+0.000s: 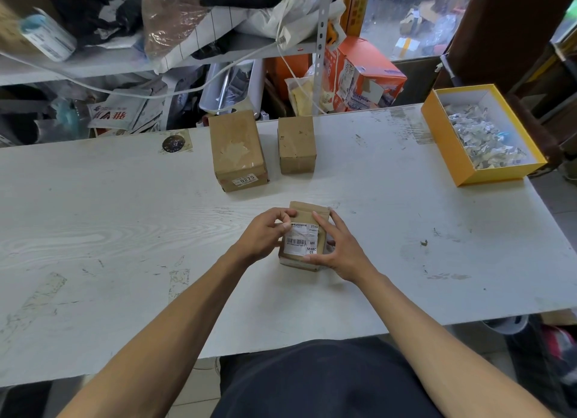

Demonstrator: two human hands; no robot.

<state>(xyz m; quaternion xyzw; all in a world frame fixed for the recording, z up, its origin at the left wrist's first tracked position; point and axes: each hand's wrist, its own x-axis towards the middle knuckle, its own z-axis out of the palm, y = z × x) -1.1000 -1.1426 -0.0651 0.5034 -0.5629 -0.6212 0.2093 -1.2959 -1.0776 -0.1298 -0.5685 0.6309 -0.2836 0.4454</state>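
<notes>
A small brown cardboard box (307, 210) stands on the white table (125, 230) in front of me, with a white barcode label (301, 241) on its top face. My left hand (265, 233) has its fingers curled at the label's upper left corner, pinching at the edge. My right hand (338, 246) holds the box from the right, index finger lying over the top and thumb at the near bottom edge.
Two more brown boxes stand farther back, a larger one (237, 150) with a "0275" sticker and a smaller one (296, 144). A yellow open box (449, 149) with torn paper scraps sits at the right edge. Cluttered shelves rise behind the table.
</notes>
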